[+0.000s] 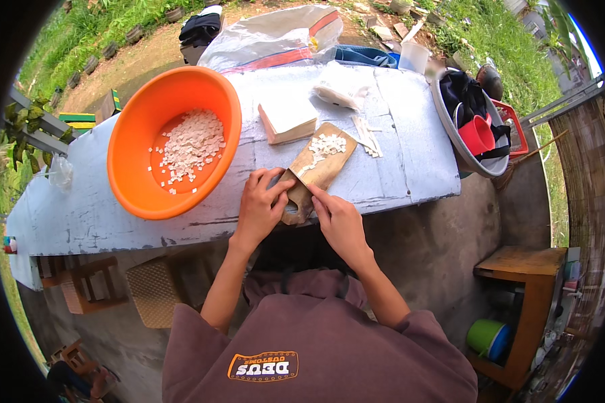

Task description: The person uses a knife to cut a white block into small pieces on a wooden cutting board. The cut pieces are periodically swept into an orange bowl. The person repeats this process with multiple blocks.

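A wooden chopping board with a handle hole lies slanted at the table's near edge. Across it runs a thin straight-edged tool, seen nearly on edge; whether it is a knife blade is unclear. My left hand pinches its left end, and my right hand has thumb and index finger at the other end. Small pale cut pieces are heaped on the board's far half. Beyond the board are a stack of pale square sheets and several narrow pale strips.
An orange basin holding many small pale squares stands left on the blue-grey table. A clear plastic bag lies at the back. A grey tub with a red mug sits beyond the right edge.
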Demonstrator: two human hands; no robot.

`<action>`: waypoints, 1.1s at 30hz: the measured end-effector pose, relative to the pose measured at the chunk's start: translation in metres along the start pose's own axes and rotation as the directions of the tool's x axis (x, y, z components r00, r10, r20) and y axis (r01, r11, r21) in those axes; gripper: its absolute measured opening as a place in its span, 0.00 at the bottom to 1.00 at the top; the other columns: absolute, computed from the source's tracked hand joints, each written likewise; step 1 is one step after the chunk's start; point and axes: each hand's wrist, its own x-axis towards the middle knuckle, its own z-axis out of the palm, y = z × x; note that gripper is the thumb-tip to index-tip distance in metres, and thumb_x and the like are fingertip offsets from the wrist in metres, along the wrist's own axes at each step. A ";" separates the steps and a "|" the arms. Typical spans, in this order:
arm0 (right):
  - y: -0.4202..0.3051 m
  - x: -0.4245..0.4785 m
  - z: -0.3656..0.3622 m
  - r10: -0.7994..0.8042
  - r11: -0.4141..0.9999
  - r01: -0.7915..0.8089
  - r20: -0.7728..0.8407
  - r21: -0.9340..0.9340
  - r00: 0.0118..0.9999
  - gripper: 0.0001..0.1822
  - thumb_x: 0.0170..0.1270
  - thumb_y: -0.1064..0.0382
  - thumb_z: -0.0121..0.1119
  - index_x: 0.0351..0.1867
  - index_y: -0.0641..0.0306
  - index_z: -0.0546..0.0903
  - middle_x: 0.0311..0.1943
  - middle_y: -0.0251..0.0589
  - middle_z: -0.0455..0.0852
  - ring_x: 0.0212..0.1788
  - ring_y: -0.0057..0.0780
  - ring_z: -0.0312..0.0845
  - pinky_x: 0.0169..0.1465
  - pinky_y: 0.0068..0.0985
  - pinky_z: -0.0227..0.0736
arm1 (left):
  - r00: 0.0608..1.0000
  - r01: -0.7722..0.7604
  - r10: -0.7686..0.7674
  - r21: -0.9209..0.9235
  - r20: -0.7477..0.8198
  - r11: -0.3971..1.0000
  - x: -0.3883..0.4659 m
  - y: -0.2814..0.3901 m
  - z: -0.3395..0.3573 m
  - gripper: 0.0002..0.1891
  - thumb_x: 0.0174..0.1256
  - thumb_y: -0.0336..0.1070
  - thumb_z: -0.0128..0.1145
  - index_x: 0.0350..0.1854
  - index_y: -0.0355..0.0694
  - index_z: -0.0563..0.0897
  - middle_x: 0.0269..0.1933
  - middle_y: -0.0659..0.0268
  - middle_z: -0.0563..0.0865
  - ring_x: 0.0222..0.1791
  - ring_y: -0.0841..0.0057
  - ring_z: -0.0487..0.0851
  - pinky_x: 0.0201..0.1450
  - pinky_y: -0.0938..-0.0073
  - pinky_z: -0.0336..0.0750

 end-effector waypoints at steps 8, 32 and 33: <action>-0.007 0.003 -0.004 0.018 0.998 -0.021 0.038 0.054 0.999 0.17 0.81 0.58 0.57 0.64 0.52 0.87 0.34 0.55 0.89 0.40 0.57 0.87 0.44 0.48 0.80 | 0.999 0.030 -0.031 -0.056 -0.019 0.998 -0.004 -0.003 0.001 0.11 0.68 0.31 0.65 0.50 0.43 0.91 0.59 0.63 0.87 0.65 0.59 0.78 0.70 0.57 0.75; -0.003 0.002 0.015 -0.053 0.998 0.053 -0.012 0.019 0.999 0.17 0.81 0.55 0.57 0.65 0.48 0.87 0.34 0.52 0.89 0.39 0.55 0.87 0.43 0.47 0.80 | 0.997 0.058 -0.064 -0.143 -0.041 0.988 -0.007 -0.004 -0.001 0.08 0.64 0.27 0.67 0.45 0.36 0.89 0.57 0.57 0.87 0.65 0.54 0.81 0.70 0.57 0.75; -0.005 0.005 0.015 -0.049 0.999 0.049 -0.007 0.020 0.999 0.17 0.81 0.56 0.58 0.65 0.48 0.87 0.34 0.52 0.89 0.39 0.55 0.87 0.43 0.48 0.80 | 0.997 0.057 -0.064 -0.144 -0.046 0.988 -0.008 -0.004 -0.001 0.08 0.64 0.27 0.67 0.44 0.36 0.89 0.57 0.56 0.87 0.65 0.54 0.81 0.69 0.57 0.75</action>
